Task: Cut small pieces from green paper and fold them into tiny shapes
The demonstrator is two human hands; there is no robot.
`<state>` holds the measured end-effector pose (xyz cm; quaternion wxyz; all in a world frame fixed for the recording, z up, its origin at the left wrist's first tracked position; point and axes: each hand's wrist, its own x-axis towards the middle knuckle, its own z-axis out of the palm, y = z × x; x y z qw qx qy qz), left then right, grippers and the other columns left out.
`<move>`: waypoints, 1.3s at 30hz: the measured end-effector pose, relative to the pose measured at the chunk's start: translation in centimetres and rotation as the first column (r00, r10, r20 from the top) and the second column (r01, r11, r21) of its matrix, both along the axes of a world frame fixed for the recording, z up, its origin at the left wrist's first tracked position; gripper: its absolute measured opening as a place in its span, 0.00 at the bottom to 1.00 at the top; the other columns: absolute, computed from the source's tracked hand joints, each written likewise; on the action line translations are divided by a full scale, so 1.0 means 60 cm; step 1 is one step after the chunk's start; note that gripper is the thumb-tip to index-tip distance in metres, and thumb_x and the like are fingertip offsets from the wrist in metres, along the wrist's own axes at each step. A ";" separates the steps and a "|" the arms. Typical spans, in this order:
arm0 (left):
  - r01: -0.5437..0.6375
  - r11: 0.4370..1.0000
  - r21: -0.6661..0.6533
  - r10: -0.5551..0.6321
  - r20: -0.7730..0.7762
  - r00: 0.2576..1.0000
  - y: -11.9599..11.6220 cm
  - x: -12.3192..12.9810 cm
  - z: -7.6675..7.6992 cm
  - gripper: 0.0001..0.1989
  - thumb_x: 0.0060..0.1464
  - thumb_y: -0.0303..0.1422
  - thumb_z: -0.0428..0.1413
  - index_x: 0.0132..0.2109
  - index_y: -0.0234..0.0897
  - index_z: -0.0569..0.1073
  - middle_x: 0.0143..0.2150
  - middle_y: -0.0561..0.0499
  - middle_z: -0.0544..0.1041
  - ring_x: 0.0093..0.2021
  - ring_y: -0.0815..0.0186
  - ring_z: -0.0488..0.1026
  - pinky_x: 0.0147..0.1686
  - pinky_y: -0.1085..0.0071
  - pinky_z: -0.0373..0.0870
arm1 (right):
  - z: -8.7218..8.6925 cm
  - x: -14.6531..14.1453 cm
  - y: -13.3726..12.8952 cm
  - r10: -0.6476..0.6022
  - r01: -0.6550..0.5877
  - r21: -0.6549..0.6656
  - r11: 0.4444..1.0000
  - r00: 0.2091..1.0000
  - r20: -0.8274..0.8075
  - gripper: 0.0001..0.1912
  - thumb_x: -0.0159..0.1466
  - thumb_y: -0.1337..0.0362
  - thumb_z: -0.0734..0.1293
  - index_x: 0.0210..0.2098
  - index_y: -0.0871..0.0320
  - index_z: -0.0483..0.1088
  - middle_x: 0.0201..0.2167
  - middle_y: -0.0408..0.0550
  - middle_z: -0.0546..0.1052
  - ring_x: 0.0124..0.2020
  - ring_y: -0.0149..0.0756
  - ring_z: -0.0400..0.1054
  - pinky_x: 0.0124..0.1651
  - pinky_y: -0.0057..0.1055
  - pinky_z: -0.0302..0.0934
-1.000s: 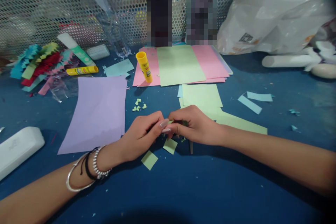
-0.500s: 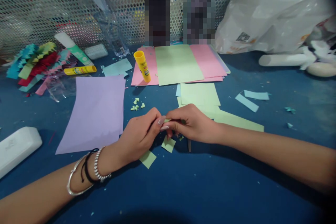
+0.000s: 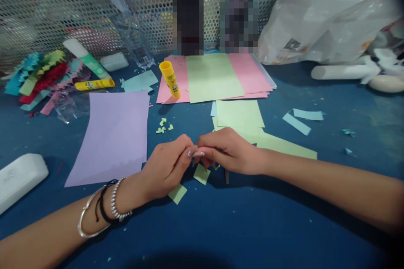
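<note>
My left hand [image 3: 167,167] and my right hand [image 3: 232,151] meet fingertip to fingertip above the blue table. Both are closed in a pinch. A bit of light green paper showed between the fingertips a moment ago; now the fingers hide it. Below them lie two small green paper squares [image 3: 201,174], the nearer one [image 3: 177,193] beside my left hand. A thin pointed thing [image 3: 227,176] pokes out under my right hand, mostly hidden. Tiny folded green pieces [image 3: 162,127] sit just beyond my left hand. Larger green paper [image 3: 284,143] lies behind my right wrist.
A purple sheet [image 3: 112,134] lies left, with a white case [image 3: 23,181] nearer. An upright yellow glue stick [image 3: 170,80] stands by stacked pink sheets [image 3: 255,73]. Fringed paper strips [image 3: 47,75], blue strips [image 3: 296,123] and a plastic bag [image 3: 318,21] lie around.
My joined fingertips have dipped slightly towards me, and the green paper between them has gone out of sight. Both hands stay pinched together.
</note>
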<state>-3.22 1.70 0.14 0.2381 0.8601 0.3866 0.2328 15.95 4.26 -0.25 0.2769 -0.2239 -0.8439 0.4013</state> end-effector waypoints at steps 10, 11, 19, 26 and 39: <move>0.067 0.991 -0.117 -0.046 0.172 0.984 -0.004 0.008 0.008 0.11 0.61 0.29 0.39 0.30 0.38 0.59 0.20 0.58 0.62 0.19 0.74 0.59 0.20 0.77 0.57 | 0.000 0.003 -0.001 0.070 -0.069 0.016 0.998 0.994 -0.081 0.11 0.64 0.70 0.58 0.28 0.62 0.67 0.24 0.41 0.73 0.24 0.20 0.64 0.31 0.18 0.57; 0.077 0.990 -0.118 -0.056 0.169 0.984 -0.003 0.007 0.008 0.11 0.61 0.29 0.39 0.30 0.38 0.59 0.21 0.58 0.63 0.19 0.74 0.59 0.21 0.77 0.57 | 0.001 0.003 -0.001 0.078 -0.078 0.007 0.997 0.993 -0.084 0.11 0.64 0.69 0.58 0.28 0.62 0.67 0.24 0.41 0.73 0.24 0.21 0.64 0.32 0.18 0.57; 0.032 0.994 -0.100 -0.015 0.167 0.986 -0.001 -0.003 0.002 0.11 0.61 0.30 0.39 0.30 0.38 0.58 0.21 0.58 0.62 0.19 0.74 0.59 0.21 0.76 0.57 | 0.002 0.003 -0.001 0.115 -0.118 -0.099 0.988 0.993 -0.031 0.10 0.61 0.59 0.63 0.34 0.60 0.65 0.26 0.40 0.74 0.24 0.22 0.64 0.27 0.18 0.55; 0.044 0.998 -0.054 -0.037 0.122 0.992 -0.002 -0.003 -0.001 0.11 0.61 0.29 0.40 0.30 0.38 0.59 0.22 0.58 0.63 0.21 0.74 0.60 0.22 0.76 0.58 | -0.002 0.002 0.001 0.101 -0.098 0.043 0.994 0.992 -0.070 0.11 0.65 0.64 0.58 0.31 0.62 0.67 0.24 0.42 0.70 0.26 0.22 0.62 0.31 0.19 0.55; 0.095 0.993 -0.066 -0.092 0.045 0.995 0.003 -0.001 0.002 0.12 0.61 0.28 0.39 0.27 0.37 0.53 0.21 0.58 0.55 0.20 0.73 0.52 0.22 0.74 0.52 | 0.039 0.022 -0.036 -0.292 -0.106 0.905 0.411 0.926 0.241 0.11 0.64 0.70 0.56 0.37 0.62 0.69 0.24 0.47 0.72 0.24 0.32 0.60 0.24 0.34 0.46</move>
